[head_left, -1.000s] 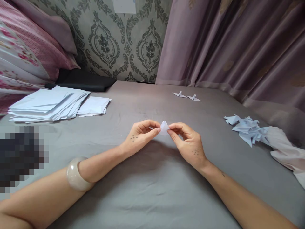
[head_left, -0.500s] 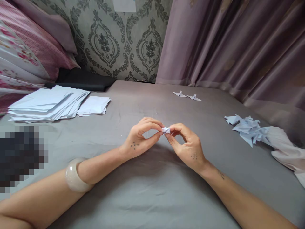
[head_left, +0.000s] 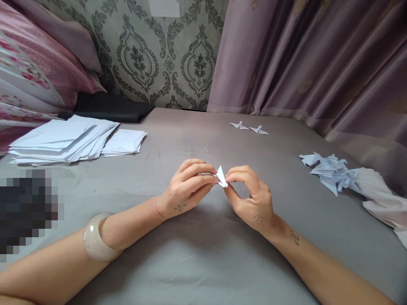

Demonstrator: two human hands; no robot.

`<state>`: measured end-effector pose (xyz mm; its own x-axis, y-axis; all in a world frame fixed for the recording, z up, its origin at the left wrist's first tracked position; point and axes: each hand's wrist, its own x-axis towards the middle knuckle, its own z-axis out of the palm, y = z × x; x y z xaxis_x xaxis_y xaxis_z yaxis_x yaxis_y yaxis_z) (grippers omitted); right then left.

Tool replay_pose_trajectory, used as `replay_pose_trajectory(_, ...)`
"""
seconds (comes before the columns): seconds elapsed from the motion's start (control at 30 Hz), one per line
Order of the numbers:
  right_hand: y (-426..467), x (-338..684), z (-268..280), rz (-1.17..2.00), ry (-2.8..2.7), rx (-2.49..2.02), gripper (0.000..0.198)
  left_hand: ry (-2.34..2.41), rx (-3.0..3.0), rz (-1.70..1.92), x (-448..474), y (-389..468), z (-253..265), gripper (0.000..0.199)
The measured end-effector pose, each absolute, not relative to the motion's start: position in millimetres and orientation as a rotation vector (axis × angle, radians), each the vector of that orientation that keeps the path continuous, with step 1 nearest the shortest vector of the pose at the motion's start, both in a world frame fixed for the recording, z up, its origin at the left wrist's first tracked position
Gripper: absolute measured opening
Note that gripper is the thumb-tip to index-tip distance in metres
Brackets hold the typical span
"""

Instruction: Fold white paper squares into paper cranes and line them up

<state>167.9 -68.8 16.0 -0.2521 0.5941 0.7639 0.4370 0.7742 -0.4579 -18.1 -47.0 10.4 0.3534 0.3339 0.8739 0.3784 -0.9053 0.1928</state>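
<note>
A small folded white paper piece point(head_left: 221, 176) is held up between both hands over the grey sheet point(head_left: 178, 258). My left hand point(head_left: 190, 184) pinches its left side between thumb and fingers. At its lower right corner, my right hand point(head_left: 249, 195) grips it with thumb and forefinger. One pointed flap of the paper stands upward; the fingertips hide part of the rest. A pale bangle point(head_left: 99, 237) circles my left forearm.
Large white sheets point(head_left: 63, 135) and a smaller paper stack point(head_left: 125, 142) lie at the left, before a black cloth point(head_left: 111, 106). Two folded paper birds point(head_left: 259, 129) sit at the back. At right, a heap of folded paper point(head_left: 332, 171) touches pale fabric point(head_left: 380, 192).
The folded paper has turned from lying flat and compact to showing a point upward. My left fingers have shifted on it, and my right hand has moved slightly down.
</note>
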Motion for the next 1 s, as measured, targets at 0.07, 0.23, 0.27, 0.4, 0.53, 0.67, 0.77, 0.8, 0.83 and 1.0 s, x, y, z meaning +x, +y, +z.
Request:
replay_pose_trajectory(0.07, -69.4, 168.5, 15.8, 0.16, -1.9, -0.768, 0.028, -0.676, -2.507, -1.618, -18.7, -47.1, 10.0, 0.02)
replay_pose_trajectory(0.23, -70.6, 169.7, 15.1, 0.111, -1.924, -0.732, 0.032, -0.687, -2.532, -1.595, -20.0, -47.4, 9.2, 0.021)
replay_pose_trajectory(0.27, -70.8, 169.8, 15.4, 0.098, -1.927, -0.735, 0.031, -0.69, -2.539, -1.591, -20.2, -47.4, 9.2, 0.021)
replay_pose_trajectory(0.4, -70.7, 170.2, 17.4, 0.048, -1.933, -0.727, 0.03, -0.678, -2.561, -1.588, -20.4, -47.4, 9.2, 0.02)
replay_pose_trajectory(0.53, -69.3, 170.5, 17.8, 0.036, -1.932, -0.706, 0.031, -0.678, -2.618, -1.605, -20.0, -47.4, 9.7, 0.021)
replay_pose_trajectory(0.67, -68.9, 171.1, 16.4, 0.058, -1.912, -0.711, 0.03, -0.696, -2.731, -1.648, -19.0, -48.9, 11.5, 0.019)
replay_pose_trajectory(0.77, -69.4, 170.6, 16.0, 0.115, -1.894, -0.736, 0.027, -0.706, -2.817, -1.707, -18.3, -50.6, 12.3, 0.02)
replay_pose_trajectory(0.8, -69.6, 170.1, 15.9, 0.138, -1.885, -0.753, 0.025, -0.718, -2.845, -1.731, -18.2, -50.9, 12.1, 0.02)
replay_pose_trajectory(0.83, -69.8, 169.4, 15.8, 0.164, -1.873, -0.772, 0.022, -0.738, -2.875, -1.757, -18.0, -51.1, 11.7, 0.019)
replay_pose_trajectory(1.0, -69.3, 165.1, 13.3, 0.39, -1.78, -0.912, 0.007, -1.089, -3.041, -1.997, -15.4, -49.8, 8.2, 0.018)
